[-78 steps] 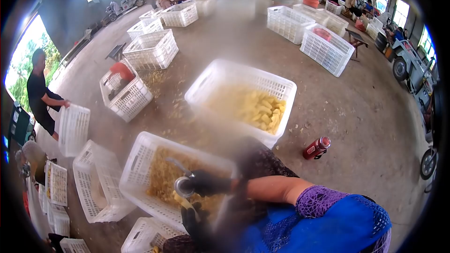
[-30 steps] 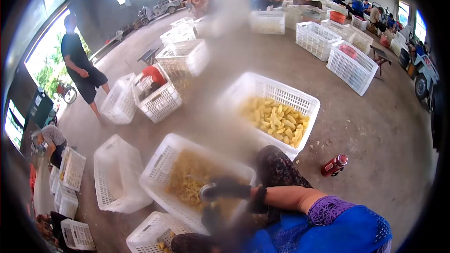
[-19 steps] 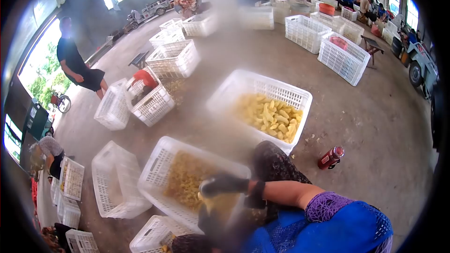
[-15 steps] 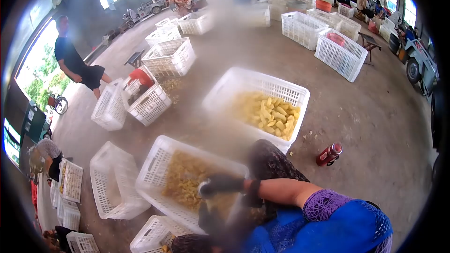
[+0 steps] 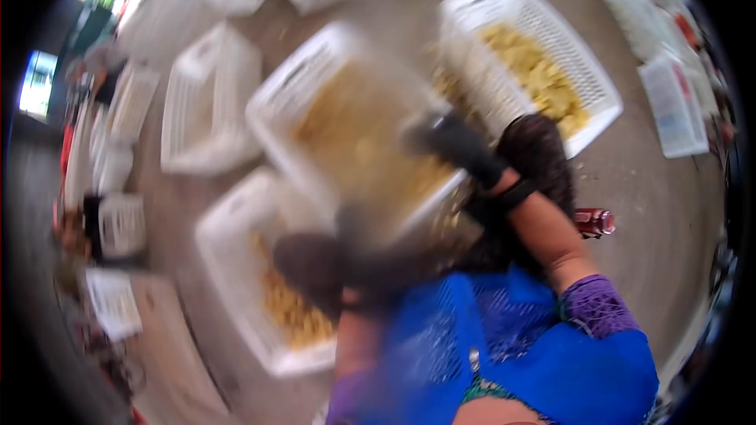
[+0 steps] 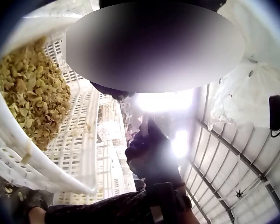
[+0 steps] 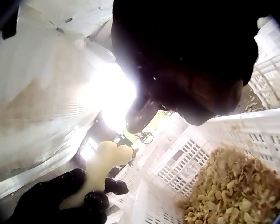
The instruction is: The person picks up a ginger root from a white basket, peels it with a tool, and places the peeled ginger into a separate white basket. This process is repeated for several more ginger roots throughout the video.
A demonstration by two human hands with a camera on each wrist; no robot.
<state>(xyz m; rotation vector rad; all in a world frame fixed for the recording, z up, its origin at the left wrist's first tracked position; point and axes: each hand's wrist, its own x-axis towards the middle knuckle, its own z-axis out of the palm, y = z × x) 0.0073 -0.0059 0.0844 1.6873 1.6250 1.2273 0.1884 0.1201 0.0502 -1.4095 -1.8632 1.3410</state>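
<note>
Black gloves cover both hands. My left hand (image 7: pixel 60 198) grips a pale, knobby peeled ginger root (image 7: pixel 102 163), which sticks up from between thumb and fingers in the right wrist view. In the head view this hand is blurred beside the left knee. My right hand (image 5: pixel 461 145) is over the right rim of the middle crate (image 5: pixel 272 102), its fingers curled around a small round metal tool (image 5: pixel 413 138), mostly hidden and blurred. A gap separates the hands. Brownish-yellow peelings (image 7: pixel 233 191) fill the bottom of that crate.
A white crate (image 5: pixel 583 27) of yellow ginger pieces (image 5: pixel 535 75) stands at upper right. Another crate (image 5: pixel 213 244) with pieces (image 5: pixel 291 311) is at lower left; a further crate (image 5: pixel 177 134) stands behind it. A red bottle (image 5: pixel 594 222) is beside the right knee.
The head view has tilted down, bringing the crates higher in view and both knees into sight. The hands, earlier close together over the peelings, are now farther apart.
</note>
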